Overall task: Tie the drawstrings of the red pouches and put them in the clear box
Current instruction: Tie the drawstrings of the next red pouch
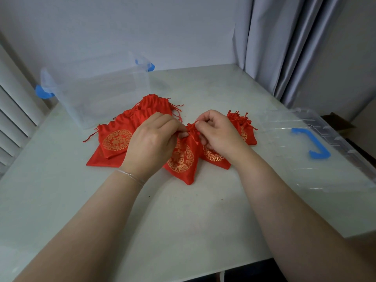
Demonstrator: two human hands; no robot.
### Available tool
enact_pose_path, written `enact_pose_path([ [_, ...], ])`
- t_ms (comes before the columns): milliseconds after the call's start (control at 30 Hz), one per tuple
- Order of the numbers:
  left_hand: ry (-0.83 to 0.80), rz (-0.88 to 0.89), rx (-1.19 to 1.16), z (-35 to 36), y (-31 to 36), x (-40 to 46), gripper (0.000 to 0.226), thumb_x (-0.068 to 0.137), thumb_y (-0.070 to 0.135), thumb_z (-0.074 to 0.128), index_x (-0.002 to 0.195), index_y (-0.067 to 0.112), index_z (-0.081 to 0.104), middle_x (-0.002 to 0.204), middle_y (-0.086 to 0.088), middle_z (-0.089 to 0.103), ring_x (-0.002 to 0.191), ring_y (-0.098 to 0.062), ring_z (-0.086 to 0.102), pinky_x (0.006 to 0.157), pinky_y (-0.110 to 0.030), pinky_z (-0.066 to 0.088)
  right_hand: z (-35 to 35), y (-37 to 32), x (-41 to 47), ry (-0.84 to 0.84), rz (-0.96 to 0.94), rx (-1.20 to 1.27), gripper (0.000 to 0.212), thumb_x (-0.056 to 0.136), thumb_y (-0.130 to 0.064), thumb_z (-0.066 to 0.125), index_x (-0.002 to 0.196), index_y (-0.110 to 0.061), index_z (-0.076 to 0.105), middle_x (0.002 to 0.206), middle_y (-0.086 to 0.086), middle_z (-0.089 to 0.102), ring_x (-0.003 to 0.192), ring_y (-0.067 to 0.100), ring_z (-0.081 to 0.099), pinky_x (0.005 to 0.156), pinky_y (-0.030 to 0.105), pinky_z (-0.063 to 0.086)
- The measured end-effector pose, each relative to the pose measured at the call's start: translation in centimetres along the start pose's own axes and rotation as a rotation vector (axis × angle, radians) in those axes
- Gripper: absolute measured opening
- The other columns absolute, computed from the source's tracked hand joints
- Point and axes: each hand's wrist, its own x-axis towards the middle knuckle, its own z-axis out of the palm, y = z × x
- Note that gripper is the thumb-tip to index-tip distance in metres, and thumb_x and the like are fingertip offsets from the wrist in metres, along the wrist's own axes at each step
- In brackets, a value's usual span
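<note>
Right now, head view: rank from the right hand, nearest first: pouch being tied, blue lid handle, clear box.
From the right hand:
1. Pouch being tied, pinched at its neck, centre.
2. Blue lid handle, on the lid to the right.
3. Clear box, far left, behind the pouch pile.

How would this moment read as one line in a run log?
step: tying drawstring | left hand and right hand: pinching cords of middle pouch | clear box: no pouches visible inside

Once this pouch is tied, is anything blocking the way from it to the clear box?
Nothing visible closes the path. The pouch in hand lies in front of the clear box, whose top is open; its lid lies off to the right. A pile of red pouches lies between them, low enough to lift over.
</note>
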Motion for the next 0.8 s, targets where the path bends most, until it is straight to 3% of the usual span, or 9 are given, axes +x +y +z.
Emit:
enact_pose_path([
  [100, 0.009, 0.003, -0.002, 0.0, 0.1, -0.1, 0.012, 0.089, 0.006, 0.059, 0.079, 0.006, 0.066, 0.079, -0.005, 0.064, 0.074, -0.028, 0.058, 0.066, -0.038, 0.046, -0.1, 0.6, 0.1, 0.018, -0.15, -0.304, 0.01, 0.09, -0.016, 0.057, 0.084, -0.022, 0.053, 0.066, -0.008, 0.055, 0.051, 0.001, 0.049, 0.054, 0.021, 0.04],
  [267, -0.006, -0.061, -0.146, 0.3, 0.4, 0.1, 0.005, 0.086, 0.007, 0.065, 0.081, 0.006, 0.064, 0.089, -0.003, 0.066, 0.083, -0.025, 0.057, 0.076, -0.033, 0.045, -0.5, 0.8, 0.1, 0.004, -0.259, -0.485, 0.007, 0.09, -0.017, 0.058, 0.091, -0.022, 0.054, 0.07, -0.012, 0.054, 0.063, 0.007, 0.054, 0.066, 0.036, 0.05],
  [400, -0.062, -0.398, -0.541, 0.0, 1.0, 0.3, 0.005, 0.088, 0.016, 0.064, 0.083, 0.017, 0.062, 0.082, 0.0, 0.068, 0.083, -0.02, 0.061, 0.076, -0.031, 0.049, 0.0, 0.7, 0.0, -0.052, -0.208, -0.308, 0.015, 0.09, -0.014, 0.058, 0.084, -0.025, 0.051, 0.066, -0.006, 0.056, 0.055, 0.007, 0.056, 0.055, 0.028, 0.048],
  [467, -0.056, -0.568, -0.709, -0.2, 1.1, 0.5, 0.003, 0.09, 0.011, 0.062, 0.088, 0.013, 0.06, 0.074, 0.002, 0.068, 0.074, -0.011, 0.062, 0.069, -0.023, 0.049, 0.4, 0.2, -0.2, -0.091, -0.119, -0.13, 0.016, 0.092, -0.011, 0.053, 0.083, -0.023, 0.051, 0.059, -0.004, 0.053, 0.044, 0.004, 0.051, 0.045, 0.02, 0.042],
  [567, 0.011, -0.861, -0.921, -0.3, 1.0, 0.8, 0.02, 0.089, 0.012, 0.063, 0.105, 0.007, 0.053, 0.064, 0.004, 0.068, 0.062, -0.003, 0.062, 0.06, -0.015, 0.048, 1.0, 0.0, -0.3, -0.125, -0.036, 0.071, 0.016, 0.092, -0.008, 0.051, 0.081, -0.02, 0.051, 0.058, -0.002, 0.047, 0.044, 0.005, 0.046, 0.045, 0.02, 0.038],
  [633, 0.0, -1.023, -0.964, -0.1, 0.7, 0.8, 0.02, 0.088, 0.013, 0.065, 0.102, 0.006, 0.053, 0.061, 0.002, 0.067, 0.053, -0.003, 0.06, 0.052, -0.015, 0.046, 1.6, 0.4, -0.4, -0.127, -0.093, 0.005, 0.017, 0.092, -0.008, 0.053, 0.082, -0.021, 0.051, 0.063, -0.007, 0.048, 0.048, 0.0, 0.044, 0.051, 0.018, 0.038],
  [700, -0.073, -1.091, -0.911, 0.1, 0.3, 0.7, 0.012, 0.086, 0.013, 0.067, 0.084, 0.005, 0.058, 0.055, 0.003, 0.063, 0.048, -0.003, 0.055, 0.048, -0.018, 0.043, 2.1, 0.7, -0.6, -0.108, -0.229, -0.195, 0.013, 0.092, -0.009, 0.056, 0.086, -0.02, 0.052, 0.077, -0.008, 0.05, 0.056, -0.004, 0.048, 0.059, 0.011, 0.036],
  [800, -0.163, -1.088, -0.835, 0.3, -0.3, 0.3, 0.019, 0.087, 0.012, 0.065, 0.07, 0.006, 0.061, 0.055, 0.006, 0.064, 0.059, -0.003, 0.061, 0.057, -0.018, 0.046, 2.3, 0.9, -0.7, -0.103, -0.352, -0.34, 0.01, 0.09, -0.009, 0.058, 0.089, -0.018, 0.055, 0.097, -0.005, 0.056, 0.072, -0.01, 0.052, 0.07, 0.01, 0.039],
])
